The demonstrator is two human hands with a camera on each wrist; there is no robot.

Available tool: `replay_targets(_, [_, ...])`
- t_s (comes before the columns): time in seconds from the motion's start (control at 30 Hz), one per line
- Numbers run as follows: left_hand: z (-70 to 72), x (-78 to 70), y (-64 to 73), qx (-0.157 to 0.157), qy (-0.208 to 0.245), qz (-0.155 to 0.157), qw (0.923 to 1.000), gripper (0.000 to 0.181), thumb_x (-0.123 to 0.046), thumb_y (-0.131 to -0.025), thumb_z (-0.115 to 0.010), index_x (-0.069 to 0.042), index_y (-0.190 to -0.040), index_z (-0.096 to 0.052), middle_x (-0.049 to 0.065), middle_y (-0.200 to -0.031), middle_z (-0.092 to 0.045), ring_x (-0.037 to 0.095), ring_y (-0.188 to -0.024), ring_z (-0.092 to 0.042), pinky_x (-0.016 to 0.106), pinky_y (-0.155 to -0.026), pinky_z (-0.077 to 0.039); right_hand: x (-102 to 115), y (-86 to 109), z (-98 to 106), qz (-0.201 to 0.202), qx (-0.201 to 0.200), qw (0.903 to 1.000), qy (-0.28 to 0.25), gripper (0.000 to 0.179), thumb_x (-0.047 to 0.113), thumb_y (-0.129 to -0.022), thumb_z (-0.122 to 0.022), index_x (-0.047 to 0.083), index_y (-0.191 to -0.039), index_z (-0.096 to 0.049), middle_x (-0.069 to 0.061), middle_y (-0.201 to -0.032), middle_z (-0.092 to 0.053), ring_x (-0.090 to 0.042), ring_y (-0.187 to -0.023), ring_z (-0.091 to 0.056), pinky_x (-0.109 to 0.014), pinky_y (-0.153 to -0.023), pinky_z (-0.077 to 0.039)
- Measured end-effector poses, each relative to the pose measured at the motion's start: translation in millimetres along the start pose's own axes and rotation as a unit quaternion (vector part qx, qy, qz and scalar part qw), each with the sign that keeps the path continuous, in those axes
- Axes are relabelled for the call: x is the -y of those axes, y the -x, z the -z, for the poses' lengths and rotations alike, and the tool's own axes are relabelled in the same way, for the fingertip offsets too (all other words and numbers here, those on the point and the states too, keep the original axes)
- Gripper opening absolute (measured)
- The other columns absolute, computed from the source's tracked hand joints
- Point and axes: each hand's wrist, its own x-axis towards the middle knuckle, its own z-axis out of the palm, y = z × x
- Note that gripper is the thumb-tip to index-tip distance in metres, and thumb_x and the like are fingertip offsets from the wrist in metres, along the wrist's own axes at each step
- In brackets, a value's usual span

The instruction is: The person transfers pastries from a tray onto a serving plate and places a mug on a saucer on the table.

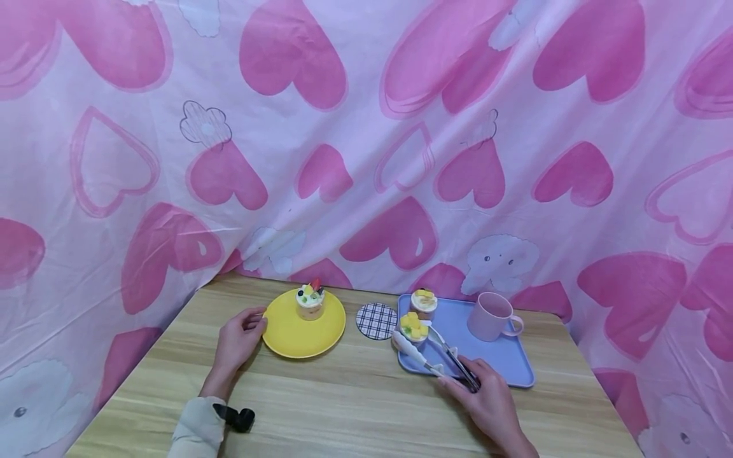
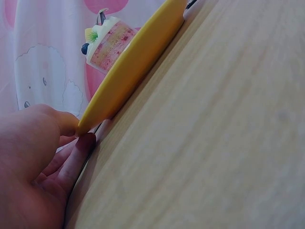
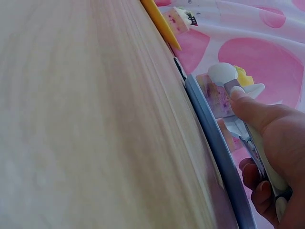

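Note:
My left hand (image 1: 237, 340) pinches the near-left rim of a yellow plate (image 1: 300, 342); in the left wrist view the thumb is above the rim and a finger below it. On the plate stands a dessert cup topped with cream, strawberry and blueberries (image 1: 310, 306). My right hand (image 1: 487, 397) grips white-tipped tongs (image 1: 452, 359). Their tips lie on either side of a dessert cup with yellow fruit cubes (image 1: 413, 326), at the left of a blue tray (image 1: 495, 366). Whether both tips touch the cup I cannot tell.
Behind the fruit-cube cup, another dessert cup with yellow topping (image 1: 424, 304) stands on the tray. A pink mug (image 1: 489, 317) stands at the tray's back right. Between plate and tray lies a round checked coaster (image 1: 376, 320). A pink heart-patterned cloth (image 1: 366, 159) hangs behind the wooden table (image 1: 343, 401).

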Motion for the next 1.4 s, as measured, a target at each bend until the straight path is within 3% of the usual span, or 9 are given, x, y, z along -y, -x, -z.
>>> replay_targets(0.53, [-2.4, -2.6, -2.1, -0.001, 0.003, -0.007, 1.0, 0.033, -0.025, -0.098, -0.065, -0.012, -0.129, -0.066, 0.012, -0.117, -0.072, 0.025, -0.107, -0.069, 0.039, -0.091, -0.06, 8.5, 5.2, -9.8, 0.034, -0.029, 0.9986, -0.027, 0.076, 0.072, -0.072, -0.073, 0.023, -0.13, -0.069, 0.008, -0.099, -0.068, -0.01, -0.084, -0.055, -0.019, -0.07, -0.044])
replay_targets(1.1, [-2.2, 1.2, -2.4, -0.004, 0.003, -0.009, 0.9999, 0.032, -0.023, -0.098, -0.065, -0.012, -0.128, -0.067, 0.012, -0.115, -0.072, 0.025, -0.106, -0.069, 0.04, -0.091, -0.06, 34.2, 7.4, -16.3, 0.031, -0.008, 0.9981, -0.053, 0.074, 0.072, -0.072, -0.074, 0.026, -0.13, -0.069, 0.009, -0.1, -0.067, -0.01, -0.085, -0.055, -0.018, -0.071, -0.046])
replay_targets(1.2, [-1.3, 2.1, -1.8, -0.01, 0.0, -0.019, 0.9998, 0.031, -0.021, -0.097, -0.066, -0.011, -0.126, -0.068, 0.012, -0.113, -0.073, 0.024, -0.104, -0.07, 0.036, -0.088, -0.061, 39.0, 7.0, -17.9, 0.033, -0.008, 0.9977, -0.058, 0.074, 0.073, -0.072, -0.073, 0.027, -0.13, -0.069, 0.01, -0.1, -0.067, -0.008, -0.085, -0.055, -0.018, -0.072, -0.046])
replay_targets(1.4, [-1.3, 3.1, -1.9, -0.024, -0.002, -0.038, 0.999, 0.029, -0.019, -0.095, -0.068, -0.009, -0.123, -0.07, 0.012, -0.108, -0.075, 0.023, -0.1, -0.072, 0.012, -0.078, -0.054, 48.1, 5.9, -22.5, 0.046, -0.01, 0.9962, -0.073, 0.075, 0.074, -0.07, -0.073, 0.028, -0.129, -0.069, 0.012, -0.102, -0.068, -0.006, -0.086, -0.058, -0.018, -0.075, -0.048])
